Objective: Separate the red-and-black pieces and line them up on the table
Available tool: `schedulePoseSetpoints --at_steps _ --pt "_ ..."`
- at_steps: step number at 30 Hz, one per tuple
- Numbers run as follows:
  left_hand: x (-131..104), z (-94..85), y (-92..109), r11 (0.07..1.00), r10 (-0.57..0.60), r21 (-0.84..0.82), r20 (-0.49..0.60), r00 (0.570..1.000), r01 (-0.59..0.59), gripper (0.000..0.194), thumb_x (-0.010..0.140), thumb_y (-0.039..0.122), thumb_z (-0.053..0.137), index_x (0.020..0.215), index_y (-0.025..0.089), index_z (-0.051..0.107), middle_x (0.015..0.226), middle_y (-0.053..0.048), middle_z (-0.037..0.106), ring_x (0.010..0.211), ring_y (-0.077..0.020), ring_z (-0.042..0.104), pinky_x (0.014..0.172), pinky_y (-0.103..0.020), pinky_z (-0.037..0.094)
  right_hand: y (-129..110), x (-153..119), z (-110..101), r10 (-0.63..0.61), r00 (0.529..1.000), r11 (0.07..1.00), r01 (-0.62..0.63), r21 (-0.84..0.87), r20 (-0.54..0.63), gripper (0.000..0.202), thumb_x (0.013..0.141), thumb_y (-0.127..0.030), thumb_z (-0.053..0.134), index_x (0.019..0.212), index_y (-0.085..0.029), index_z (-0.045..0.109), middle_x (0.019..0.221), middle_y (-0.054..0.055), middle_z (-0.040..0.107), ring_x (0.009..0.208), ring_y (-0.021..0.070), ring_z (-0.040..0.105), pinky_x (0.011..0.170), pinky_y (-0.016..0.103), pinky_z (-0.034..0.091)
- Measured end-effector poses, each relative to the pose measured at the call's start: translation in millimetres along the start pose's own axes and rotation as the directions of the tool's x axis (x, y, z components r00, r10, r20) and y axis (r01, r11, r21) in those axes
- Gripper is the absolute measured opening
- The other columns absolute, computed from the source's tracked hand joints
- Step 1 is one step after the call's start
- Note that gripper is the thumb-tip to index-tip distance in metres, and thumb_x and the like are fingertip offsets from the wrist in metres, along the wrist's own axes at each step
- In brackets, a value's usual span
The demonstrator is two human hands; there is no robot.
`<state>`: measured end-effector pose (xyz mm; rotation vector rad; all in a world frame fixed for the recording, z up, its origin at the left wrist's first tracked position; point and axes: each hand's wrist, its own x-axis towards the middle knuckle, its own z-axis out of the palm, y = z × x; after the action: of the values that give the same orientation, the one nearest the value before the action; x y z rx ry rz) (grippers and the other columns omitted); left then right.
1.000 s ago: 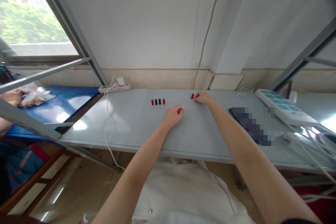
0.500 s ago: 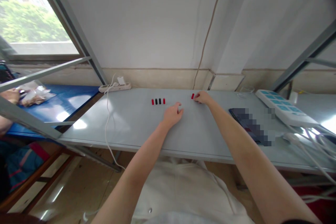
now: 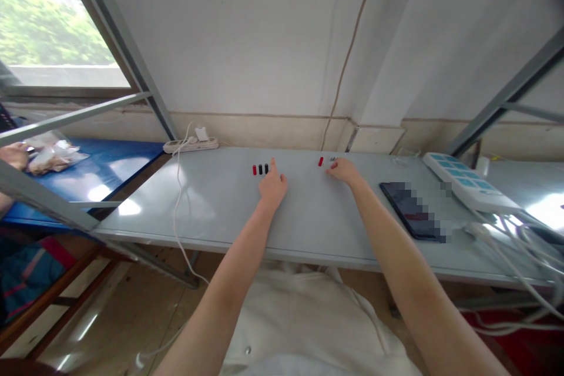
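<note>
On the grey table, a red cylinder [image 3: 254,170] stands at the left end of a short row, with two black cylinders [image 3: 260,169] beside it. My left hand [image 3: 273,187] is open at the row's right end, index finger stretched forward, hiding the spot right of the black ones. Another red cylinder [image 3: 321,161] lies slightly tilted further right. Just right of it, my right hand [image 3: 341,171] is open, thumb and fingers apart, beside a small dark and silvery object [image 3: 332,158] partly behind the fingers.
A dark phone [image 3: 412,211] lies right of my right arm. Beyond it is a large white and blue power strip [image 3: 467,179] with cables. A smaller power strip [image 3: 191,144] and white cable are at the left. Another person's hand [image 3: 15,155] shows over a blue table [image 3: 127,164].
My left hand has moved left to the row's right end, covering the red cylinder there. My right hand has opened slightly, and a small object now shows behind its fingers.
</note>
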<state>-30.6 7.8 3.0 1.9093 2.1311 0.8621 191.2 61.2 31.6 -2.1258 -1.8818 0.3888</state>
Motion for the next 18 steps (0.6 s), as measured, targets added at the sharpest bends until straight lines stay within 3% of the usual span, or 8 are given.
schedulePoseSetpoints --at_steps 3,6,10,12,14,18 --pt "0.5 -2.5 -1.5 1.0 -0.029 0.006 0.014 0.999 0.029 0.061 0.079 0.027 0.045 0.135 0.016 0.024 0.093 -0.015 0.063 0.082 -0.0232 0.061 0.068 -0.029 0.042 -9.9 -21.4 1.6 0.006 0.999 0.978 0.0 0.208 -0.033 0.017 0.072 -0.03 0.057 0.065 -0.014 0.059 0.069 0.008 0.065 0.057 0.0127 0.057 0.057 0.023 0.043" --pt "1.9 -4.2 -3.1 1.0 -0.018 -0.004 0.012 1.0 0.018 0.039 0.083 0.027 0.04 0.121 0.017 0.044 0.098 -0.014 0.062 0.087 -0.0216 0.06 0.07 -0.028 0.042 -22.8 -42.6 11.7 -0.055 0.996 0.905 0.079 0.418 -0.067 0.017 0.076 -0.03 0.051 0.072 -0.015 0.058 0.07 0.007 0.065 0.049 0.0096 0.053 0.052 0.022 0.042" --pt "6.0 -1.6 -1.6 0.975 0.055 -0.213 -0.016 0.998 -0.057 0.025 0.085 0.027 0.038 0.098 0.016 0.056 0.097 -0.012 0.063 0.091 -0.018 0.059 0.072 -0.026 0.042 -37.8 -61.7 31.4 -0.158 0.983 0.796 0.183 0.577 -0.093 0.016 0.077 -0.03 0.049 0.075 -0.016 0.056 0.068 0.004 0.064 0.049 0.0091 0.052 0.052 0.021 0.042" --pt "6.3 0.7 2.9 0.898 0.064 -0.437 0.024 0.998 -0.047 0.021 0.083 0.026 0.042 0.092 0.014 0.056 0.093 -0.011 0.065 0.084 -0.0153 0.06 0.067 -0.024 0.043 -42.5 -66.5 39.5 -0.175 0.98 0.792 0.198 0.577 -0.095 0.015 0.077 -0.031 0.048 0.075 -0.017 0.054 0.066 0.003 0.063 0.047 0.009 0.051 0.051 0.021 0.041" --pt "4.1 1.9 9.2 0.761 0.05 -0.647 0.111 0.993 0.034 0.019 0.082 0.026 0.045 0.09 0.012 0.055 0.089 -0.01 0.065 0.069 -0.0116 0.06 0.056 -0.021 0.042 -45.2 -69.0 45.0 -0.176 0.979 0.792 0.204 0.576 -0.105 0.02 0.08 -0.035 0.044 0.072 -0.018 0.052 0.064 0.002 0.062 0.045 0.0088 0.049 0.05 0.021 0.04" --pt "-3.4 0.9 19.0 0.532 0.112 -0.828 0.276 0.955 0.177 0.017 0.079 0.025 0.049 0.088 0.012 0.053 0.09 -0.01 0.067 0.044 -0.0042 0.049 0.042 -0.019 0.033 -46.1 -70.4 49.8 -0.139 0.981 0.782 0.194 0.593 -0.137 0.038 0.084 -0.05 0.03 0.067 -0.02 0.045 0.059 0.001 0.058 0.044 0.0097 0.047 0.049 0.022 0.039"
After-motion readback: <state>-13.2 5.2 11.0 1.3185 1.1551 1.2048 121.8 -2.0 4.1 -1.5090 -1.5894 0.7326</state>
